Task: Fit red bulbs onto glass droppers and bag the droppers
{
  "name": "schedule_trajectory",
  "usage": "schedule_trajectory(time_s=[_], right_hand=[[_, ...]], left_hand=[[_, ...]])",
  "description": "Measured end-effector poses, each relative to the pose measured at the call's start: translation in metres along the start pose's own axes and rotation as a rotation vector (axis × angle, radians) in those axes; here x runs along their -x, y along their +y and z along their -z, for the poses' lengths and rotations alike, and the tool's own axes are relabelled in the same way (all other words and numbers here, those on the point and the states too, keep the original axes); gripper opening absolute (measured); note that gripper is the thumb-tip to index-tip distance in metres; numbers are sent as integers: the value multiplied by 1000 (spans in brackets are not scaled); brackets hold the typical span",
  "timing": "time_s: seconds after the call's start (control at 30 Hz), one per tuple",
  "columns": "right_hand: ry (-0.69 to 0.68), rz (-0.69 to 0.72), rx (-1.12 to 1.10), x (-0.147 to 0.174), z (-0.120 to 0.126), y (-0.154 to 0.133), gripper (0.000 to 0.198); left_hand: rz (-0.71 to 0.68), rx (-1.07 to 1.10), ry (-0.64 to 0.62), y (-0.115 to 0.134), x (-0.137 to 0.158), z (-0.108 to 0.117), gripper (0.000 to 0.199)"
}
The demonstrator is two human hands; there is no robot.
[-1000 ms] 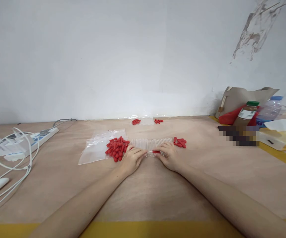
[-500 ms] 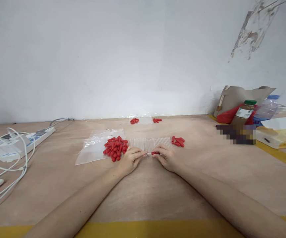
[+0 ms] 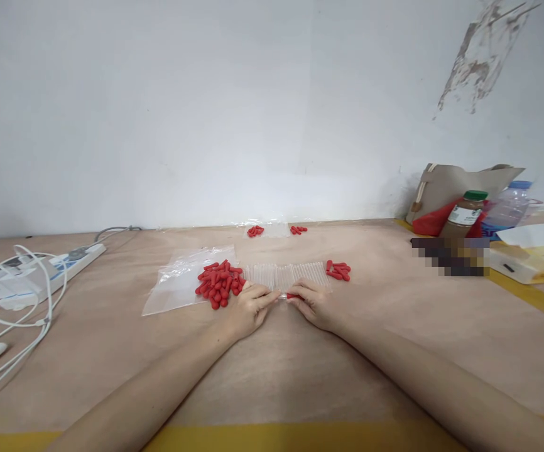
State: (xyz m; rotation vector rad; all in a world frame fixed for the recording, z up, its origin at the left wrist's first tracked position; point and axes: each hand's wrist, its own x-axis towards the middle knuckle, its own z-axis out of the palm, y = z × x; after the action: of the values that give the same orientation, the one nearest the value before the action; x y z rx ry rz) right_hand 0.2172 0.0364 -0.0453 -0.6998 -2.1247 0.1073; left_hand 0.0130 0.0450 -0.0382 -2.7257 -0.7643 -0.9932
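Observation:
My left hand [image 3: 255,307] is closed with its fingertips pinching the end of a thin clear tube [image 3: 282,295]. Facing it, my right hand [image 3: 313,305] grips a red rubber bulb [image 3: 293,295], whose end meets the tube between the two hands. Most of the tube is hidden by my left fingers. Just beyond both hands lies a row of clear glass-like tubes [image 3: 295,272], side by side. A heap of red rubber bulbs [image 3: 218,281] is left of my left hand, and a smaller group of red pieces [image 3: 338,270] lies past my right hand.
A clear plastic bag [image 3: 173,285] lies under the heap. Two small red clusters sit by the wall on thin plastic [image 3: 276,230]. At left are a power strip [image 3: 83,252] and white cables [image 3: 48,307]; at right, a bottle [image 3: 465,215], a beige bag [image 3: 460,182] and a yellow packet [image 3: 536,260].
The hands stay together with the tube and bulb, shifting only slightly. The red bulb shows a little more between my right fingertips. The view has tilted very slightly.

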Motion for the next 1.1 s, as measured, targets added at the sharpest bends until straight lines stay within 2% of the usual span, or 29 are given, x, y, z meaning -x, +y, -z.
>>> schedule_trajectory(time_s=[0.33, 0.53, 0.67, 0.8, 0.87, 1.0, 1.1], right_hand=[[-125, -4, 14, -2, -5, 4, 19], [-53, -97, -96, -5, 6, 6, 20], [69, -267, -284, -7, 15, 9, 15], [223, -501, -605, -15, 12, 9, 26], [294, -581, -684, -21, 16, 13, 29], [424, -776, -528, -28, 44, 37, 42], [400, -933, -260, -27, 66, 63, 50]], left_hand=[[-37, -54, -20, 3, -3, -4, 26], [73, -36, 66, 4, -4, -1, 22], [134, -82, 115, 5, -7, 6, 17], [138, -120, 71, 7, -9, 10, 16], [167, -122, 64, 8, -10, 9, 20], [271, -145, 74, 9, -11, 9, 25], [289, -155, 35, 8, -11, 8, 19]])
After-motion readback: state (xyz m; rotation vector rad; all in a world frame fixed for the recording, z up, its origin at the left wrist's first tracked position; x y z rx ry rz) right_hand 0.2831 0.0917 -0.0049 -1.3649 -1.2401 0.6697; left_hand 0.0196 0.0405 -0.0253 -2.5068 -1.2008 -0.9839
